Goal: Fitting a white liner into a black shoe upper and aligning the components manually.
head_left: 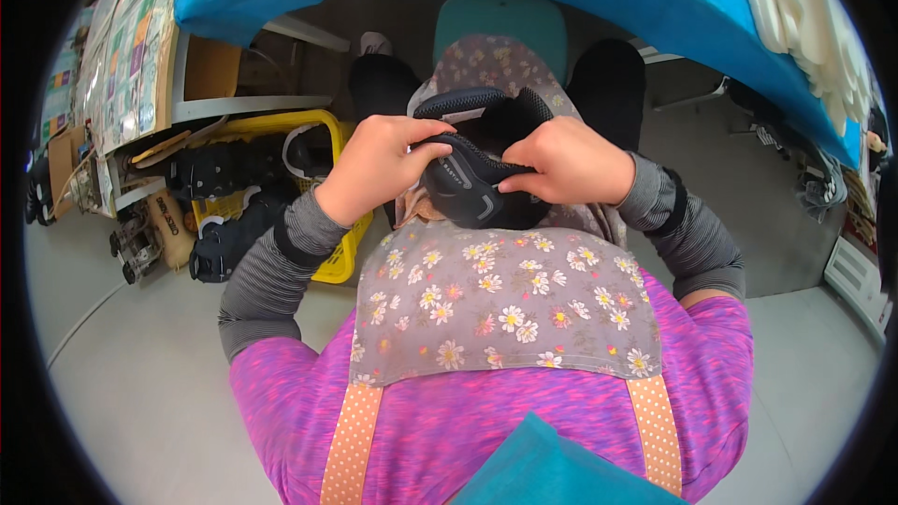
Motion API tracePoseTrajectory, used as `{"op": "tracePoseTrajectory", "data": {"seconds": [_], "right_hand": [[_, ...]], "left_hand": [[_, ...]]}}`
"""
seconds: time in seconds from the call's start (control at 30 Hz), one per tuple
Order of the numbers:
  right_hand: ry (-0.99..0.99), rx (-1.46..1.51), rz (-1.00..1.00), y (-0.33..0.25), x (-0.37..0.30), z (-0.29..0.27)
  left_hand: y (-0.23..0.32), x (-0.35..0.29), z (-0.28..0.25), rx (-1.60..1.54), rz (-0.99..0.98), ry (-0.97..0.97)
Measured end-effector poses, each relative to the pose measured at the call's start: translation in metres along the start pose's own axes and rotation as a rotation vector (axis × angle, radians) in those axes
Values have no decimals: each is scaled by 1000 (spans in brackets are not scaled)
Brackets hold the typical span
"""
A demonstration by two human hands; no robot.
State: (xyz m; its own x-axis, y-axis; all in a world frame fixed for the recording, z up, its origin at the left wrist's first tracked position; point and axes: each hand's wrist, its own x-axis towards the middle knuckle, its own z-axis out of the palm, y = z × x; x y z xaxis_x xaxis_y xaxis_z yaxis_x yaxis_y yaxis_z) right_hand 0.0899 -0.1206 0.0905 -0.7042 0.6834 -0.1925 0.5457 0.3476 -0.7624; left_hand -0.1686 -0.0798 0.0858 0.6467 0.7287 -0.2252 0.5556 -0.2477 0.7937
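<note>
Black mesh shoe upper [482, 154] sits over the lap, against the floral apron [505, 290], held between both hands; the left hand [374, 166] curls its fingers round the collar, thumb on top, while the right hand [566, 161] pinches the side panel between thumb and bent fingers; the soft piece could likely slip or crease if either grip loosens; at far left, colourful rectangular printed sheets [126, 56] hang above a yellow crate [323, 131] of dark uppers
</note>
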Motion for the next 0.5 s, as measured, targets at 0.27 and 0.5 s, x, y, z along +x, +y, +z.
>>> {"op": "tracePoseTrajectory", "data": {"seconds": [0.27, 0.5], "right_hand": [[155, -108, -155, -28, 1, -46], [492, -66, -728, -32, 14, -97]], "left_hand": [[72, 22, -34, 462, 655, 17], [62, 26, -50, 45, 985, 215]]}}
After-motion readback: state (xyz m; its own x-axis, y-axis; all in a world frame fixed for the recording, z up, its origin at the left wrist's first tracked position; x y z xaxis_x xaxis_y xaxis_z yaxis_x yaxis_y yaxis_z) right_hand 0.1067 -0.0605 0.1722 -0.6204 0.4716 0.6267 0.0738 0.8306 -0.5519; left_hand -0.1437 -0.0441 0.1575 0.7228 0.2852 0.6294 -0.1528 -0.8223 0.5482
